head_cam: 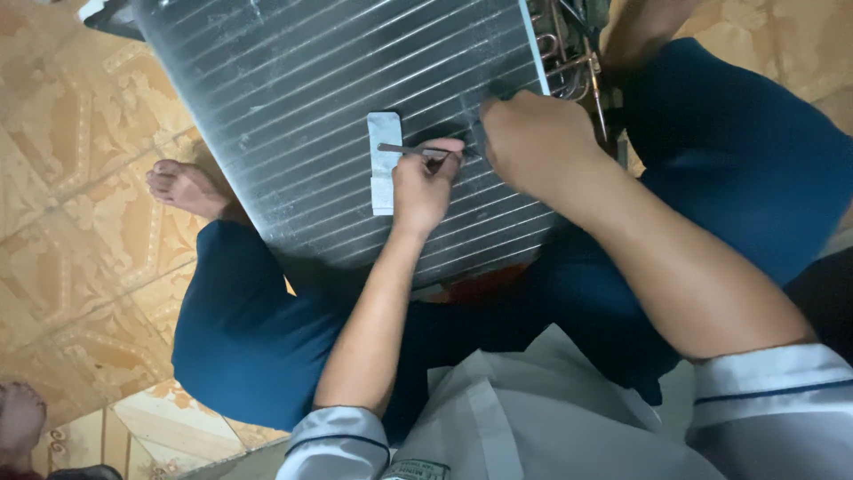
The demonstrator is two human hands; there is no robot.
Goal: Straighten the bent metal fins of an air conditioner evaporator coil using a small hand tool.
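Left hand (425, 182) closed in a pinching grip, right hand (533, 142) fisted just beside it.

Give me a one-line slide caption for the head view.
Left hand holds a thin metal tool on a finned coil panel beside the right hand, near a white tag.

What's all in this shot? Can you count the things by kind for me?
Finned metal coil panel: 1
Thin metal tool, in the left hand: 1
White label on the panel: 1
Cluster of copper tubes at the panel's end: 1
Hands on the panel, left and right hand: 2
Total: 6
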